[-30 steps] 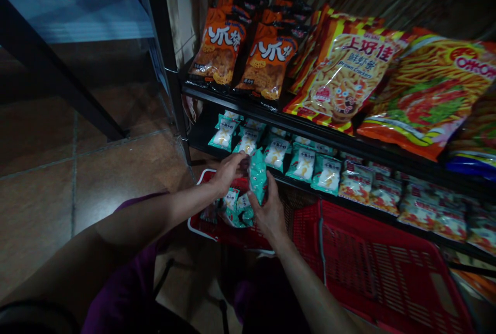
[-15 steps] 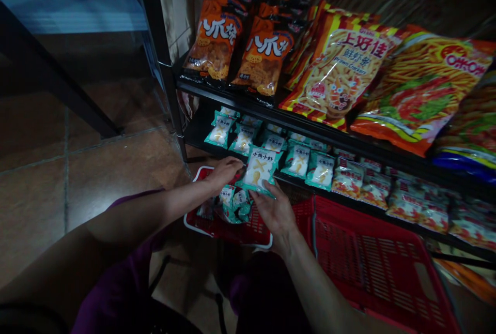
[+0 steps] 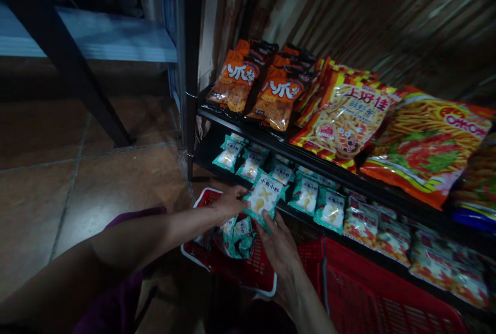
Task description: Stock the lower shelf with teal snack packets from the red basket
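Observation:
A green-and-white snack bag is held upright above the basket, its printed front facing me. My right hand grips its lower right part, thumb on the front and fingers behind. At the bag's left edge, my left hand closes its fingers; their tips are partly hidden. Below both hands is a red basket with a white rim, holding several snack bags of the same green kind. More green snack bags stand in a row on the lower shelf, just behind the held one.
Orange snack bags, prawn cracker bags and large noodle-snack bags fill the upper shelf. Red-and-white packets continue the lower row. Another red basket lies at the right. A dark shelf post rises at the left.
The view has shifted, so shelves and basket appear lower. Both hands still hold the same snack bag, which now leans slightly to the right.

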The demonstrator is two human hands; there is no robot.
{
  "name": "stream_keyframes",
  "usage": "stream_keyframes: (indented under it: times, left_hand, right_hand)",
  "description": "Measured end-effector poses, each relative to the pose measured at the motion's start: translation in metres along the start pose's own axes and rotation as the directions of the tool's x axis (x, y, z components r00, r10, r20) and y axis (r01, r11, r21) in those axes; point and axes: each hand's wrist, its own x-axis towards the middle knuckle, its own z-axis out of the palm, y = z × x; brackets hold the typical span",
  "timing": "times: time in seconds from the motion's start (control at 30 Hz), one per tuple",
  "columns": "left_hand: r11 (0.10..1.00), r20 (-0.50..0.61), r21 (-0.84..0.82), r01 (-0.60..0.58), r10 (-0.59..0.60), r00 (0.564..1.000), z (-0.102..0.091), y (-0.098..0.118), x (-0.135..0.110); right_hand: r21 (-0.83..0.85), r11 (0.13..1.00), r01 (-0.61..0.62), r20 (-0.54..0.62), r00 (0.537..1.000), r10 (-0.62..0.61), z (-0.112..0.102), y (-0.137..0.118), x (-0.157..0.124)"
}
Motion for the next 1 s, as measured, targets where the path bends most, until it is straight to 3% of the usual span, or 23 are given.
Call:
stream_keyframes:
  times: [0.33,0.5,0.63,0.7,0.8,1.0]
  left_hand:
    - [0.946,-0.004,0.304,-0.112,0.119,0.993,-0.022,-0.005,-0.009]
    - [0.925,-0.061,0.365,-0.102,0.133,0.989,-0.034,0.007,-0.007]
    - [0.9,-0.081,0.398,-0.178,0.228,0.97,-0.044,0.025,0.008]
    - [0.884,-0.1,0.418,-0.209,0.274,0.957,-0.05,0.034,0.02]
    - [0.867,-0.131,0.432,-0.248,0.332,0.934,-0.06,0.046,0.041]
    - [0.87,-0.224,0.432,-0.237,0.359,0.906,-0.079,0.066,0.087]
  right_hand:
    - [-0.202,0.979,0.004,0.03,1.0,0.002,0.011,0.014,-0.004]
    - [-0.308,0.948,0.074,0.047,0.997,-0.063,0.027,0.018,0.004]
    - [-0.394,0.906,0.155,0.065,0.988,-0.14,0.056,0.014,0.019]
    - [-0.484,0.853,0.195,0.084,0.981,-0.176,0.074,0.01,0.033]
    - [-0.62,0.745,0.247,0.014,0.952,-0.304,0.103,0.005,0.061]
    - [-0.616,0.652,0.442,0.191,0.887,-0.42,0.157,0.003,0.119]
